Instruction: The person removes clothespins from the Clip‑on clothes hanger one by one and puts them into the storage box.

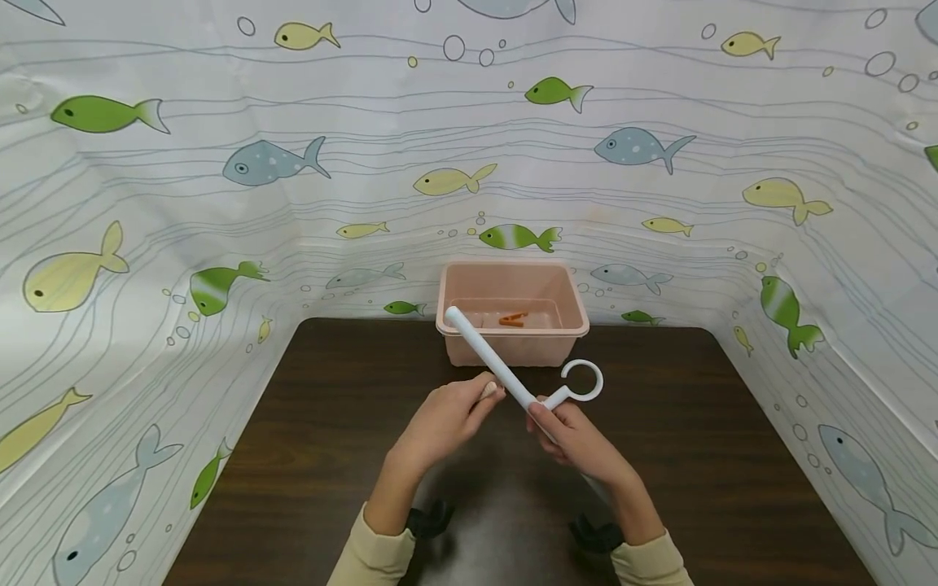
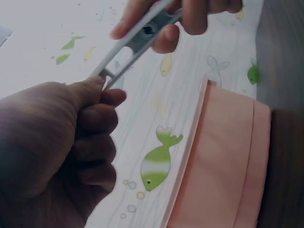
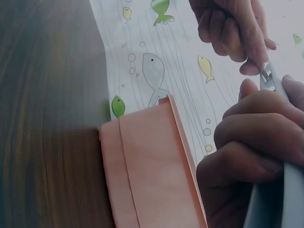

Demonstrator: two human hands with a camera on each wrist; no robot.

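My right hand [image 1: 575, 439] grips a white plastic clothes hanger [image 1: 487, 354] near the base of its round open hook [image 1: 597, 378]. One arm of the hanger points up and left, in front of the bin. The left wrist view shows a hollow underside with a slot on this arm [image 2: 137, 45]. My left hand [image 1: 450, 419] has its fingers curled, thumb and forefinger close against the arm. A small beige piece [image 1: 488, 391] shows between those fingers. Most of it is hidden, and its kind is unclear. In the right wrist view, my right fingers [image 3: 261, 137] wrap round the hanger.
A pink plastic bin [image 1: 506, 350] stands at the back of the dark wooden table [image 1: 330, 423]. Inside it lies an orange clothespin-like clip [image 1: 513, 319]. A white sheet printed with fish [image 1: 440, 122] surrounds the back and sides of the table.
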